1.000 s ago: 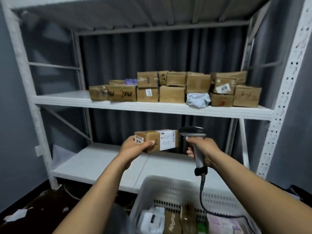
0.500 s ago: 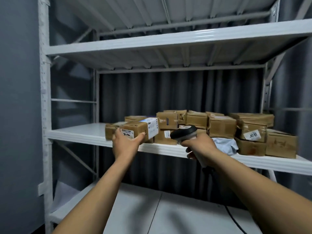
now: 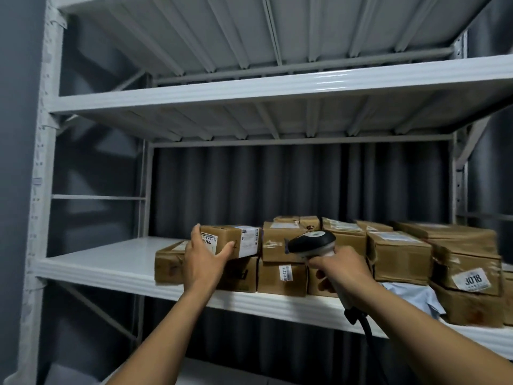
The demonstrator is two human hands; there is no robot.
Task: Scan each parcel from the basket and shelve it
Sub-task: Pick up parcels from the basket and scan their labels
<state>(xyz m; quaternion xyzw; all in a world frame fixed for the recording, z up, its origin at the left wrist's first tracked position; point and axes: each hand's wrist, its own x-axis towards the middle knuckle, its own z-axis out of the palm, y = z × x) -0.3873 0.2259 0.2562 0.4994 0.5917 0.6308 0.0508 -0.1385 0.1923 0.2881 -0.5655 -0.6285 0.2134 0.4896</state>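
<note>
While I watched through the head camera, the left hand point(image 3: 204, 262) lay flat against the near face of the parcel point(image 3: 236, 238). Its fingers point(image 3: 226, 247) were nearly straight and reached to the right, with the thumb raised along the box's left end and nothing curled round it. The parcel, a brown carton with white labels, sat at the left end of the stack on the shelf point(image 3: 97, 262), on top of a lower row of cartons point(image 3: 281, 277). I could not tell whether its full weight rested there. Just right of the parcel, the right hand point(image 3: 344, 273) gripped the scanner point(image 3: 311, 243) with fingers wrapped round the handle, the head pointing left. A black cable point(image 3: 366, 329) hung from the handle's base. Further right lay a carton labelled J018 point(image 3: 469, 273) and a pale grey bag point(image 3: 413, 298).
</note>
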